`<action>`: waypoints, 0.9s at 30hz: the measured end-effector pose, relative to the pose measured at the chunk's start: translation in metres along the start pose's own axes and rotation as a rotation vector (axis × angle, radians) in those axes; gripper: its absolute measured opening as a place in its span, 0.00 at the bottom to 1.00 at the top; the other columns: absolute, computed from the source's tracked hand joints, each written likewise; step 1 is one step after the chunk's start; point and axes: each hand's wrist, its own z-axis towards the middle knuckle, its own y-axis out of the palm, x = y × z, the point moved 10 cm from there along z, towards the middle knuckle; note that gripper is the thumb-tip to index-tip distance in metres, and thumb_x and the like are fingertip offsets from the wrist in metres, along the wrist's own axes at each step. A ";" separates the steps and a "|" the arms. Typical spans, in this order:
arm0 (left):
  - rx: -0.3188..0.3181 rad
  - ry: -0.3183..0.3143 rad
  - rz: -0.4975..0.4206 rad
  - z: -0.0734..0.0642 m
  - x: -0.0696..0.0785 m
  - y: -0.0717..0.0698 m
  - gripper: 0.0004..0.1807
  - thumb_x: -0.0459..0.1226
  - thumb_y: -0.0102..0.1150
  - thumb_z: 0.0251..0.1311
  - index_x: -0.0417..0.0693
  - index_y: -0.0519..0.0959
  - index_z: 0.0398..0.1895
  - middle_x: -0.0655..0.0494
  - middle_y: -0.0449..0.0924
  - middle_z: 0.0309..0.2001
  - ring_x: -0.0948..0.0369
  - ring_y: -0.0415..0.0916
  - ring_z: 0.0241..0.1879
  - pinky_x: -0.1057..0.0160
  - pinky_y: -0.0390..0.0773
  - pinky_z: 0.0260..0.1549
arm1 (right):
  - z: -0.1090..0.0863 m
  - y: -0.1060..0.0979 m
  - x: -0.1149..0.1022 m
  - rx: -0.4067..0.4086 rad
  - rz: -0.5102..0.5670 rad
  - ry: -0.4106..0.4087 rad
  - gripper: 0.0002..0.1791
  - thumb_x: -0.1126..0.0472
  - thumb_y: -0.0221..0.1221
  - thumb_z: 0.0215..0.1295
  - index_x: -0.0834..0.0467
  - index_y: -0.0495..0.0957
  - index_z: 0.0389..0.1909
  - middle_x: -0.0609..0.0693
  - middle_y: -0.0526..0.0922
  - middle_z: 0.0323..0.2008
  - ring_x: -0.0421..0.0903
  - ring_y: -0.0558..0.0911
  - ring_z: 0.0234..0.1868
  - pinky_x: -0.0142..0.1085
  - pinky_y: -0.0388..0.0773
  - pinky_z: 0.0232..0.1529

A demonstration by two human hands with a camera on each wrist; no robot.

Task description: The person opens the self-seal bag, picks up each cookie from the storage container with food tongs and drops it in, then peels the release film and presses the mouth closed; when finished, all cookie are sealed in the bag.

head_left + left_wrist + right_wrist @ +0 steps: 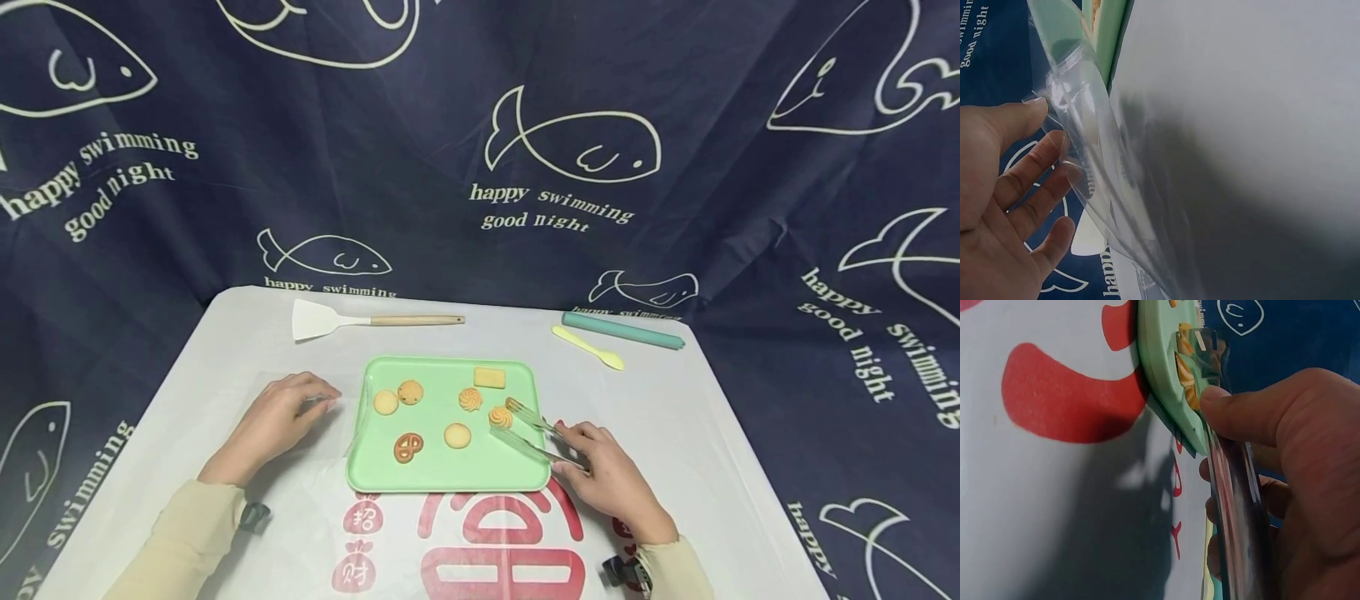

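My right hand [611,475] grips metal tongs [525,446], whose spread tips reach over the light green tray [427,475] on either side of a swirl cookie [501,417]. In the right wrist view the thumb presses along the tongs [1232,500]. At the tray's left side, my left hand [277,417] holds the edge of a clear plastic bag [1088,144] between thumb and fingers. The bag's mouth overlaps the tray's left rim. Also on the tray are a second swirl cookie [470,399], a pretzel cookie [408,447], a rectangular biscuit [490,377] and several round cookies [457,435].
Behind the tray lies a white spatula [315,321] with a wooden handle. Further right are a teal rod [622,330] and a yellow spoon [588,347]. A dark blue curtain [435,167] with fish drawings hangs behind the white table [652,400].
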 end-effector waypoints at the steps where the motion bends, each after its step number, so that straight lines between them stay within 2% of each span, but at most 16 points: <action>1: -0.001 -0.001 0.000 0.000 0.000 0.000 0.06 0.34 0.69 0.63 0.49 0.88 0.42 0.58 0.84 0.43 0.49 0.81 0.47 0.42 0.72 0.55 | 0.000 0.001 0.000 -0.002 0.004 0.003 0.31 0.56 0.73 0.61 0.61 0.78 0.64 0.47 0.81 0.46 0.44 0.75 0.44 0.41 0.77 0.40; 6: 0.000 -0.006 0.000 0.000 0.000 0.000 0.06 0.34 0.69 0.63 0.49 0.88 0.43 0.57 0.84 0.43 0.48 0.81 0.48 0.42 0.71 0.56 | 0.003 0.004 0.000 -0.013 0.010 0.020 0.28 0.56 0.70 0.64 0.61 0.79 0.63 0.46 0.81 0.46 0.44 0.75 0.42 0.38 0.74 0.37; 13: 0.001 -0.006 0.002 -0.003 -0.001 0.000 0.06 0.34 0.69 0.63 0.50 0.88 0.43 0.58 0.84 0.43 0.49 0.81 0.48 0.42 0.71 0.55 | 0.004 0.008 0.002 -0.018 0.005 0.040 0.29 0.56 0.71 0.64 0.61 0.79 0.63 0.47 0.81 0.46 0.45 0.75 0.42 0.39 0.75 0.37; 27: 0.008 0.003 -0.007 -0.004 -0.004 0.001 0.06 0.34 0.69 0.63 0.51 0.88 0.43 0.59 0.84 0.43 0.50 0.81 0.47 0.43 0.72 0.54 | 0.003 0.006 -0.002 0.029 0.011 0.006 0.27 0.57 0.71 0.63 0.60 0.80 0.62 0.47 0.82 0.45 0.42 0.74 0.38 0.37 0.74 0.34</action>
